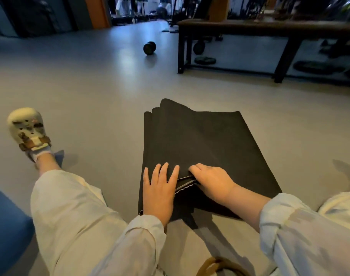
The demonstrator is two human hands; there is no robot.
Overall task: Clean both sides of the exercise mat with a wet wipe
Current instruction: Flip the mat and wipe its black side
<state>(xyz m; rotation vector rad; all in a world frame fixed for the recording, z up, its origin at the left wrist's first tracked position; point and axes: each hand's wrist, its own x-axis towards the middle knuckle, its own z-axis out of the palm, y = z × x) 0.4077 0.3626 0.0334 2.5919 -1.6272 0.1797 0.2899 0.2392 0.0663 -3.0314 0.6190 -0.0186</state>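
1. A blue cushion-like shape (6, 226) fills the lower left corner; what it is cannot be told.
2. A pale clog (27, 129) with a brown strap sits on the left foot, toe up, on the grey floor (90, 100). The leg in light trousers (70, 216) stretches from it toward the camera.
3. A dark dumbbell (149, 48) lies on the floor, well apart from the mat.
4. The black mat (200, 140) lies folded in several layers on the floor in front of the person, right of the leg; the layer edges fan out at its far left corner.
5. The left hand (159, 188) lies flat on the mat's near left part, fingers straight and slightly spread, grasping nothing.
6. The right hand (212, 181) is just beside it, fingers curled over the edges of the upper layers, thumb side tucked among them, grasping those layers.
7. A brown loop (216, 264) shows at the bottom edge.
8. A dark desk (269, 28) stands at upper right, with weight plates (205, 60) on the floor beneath.
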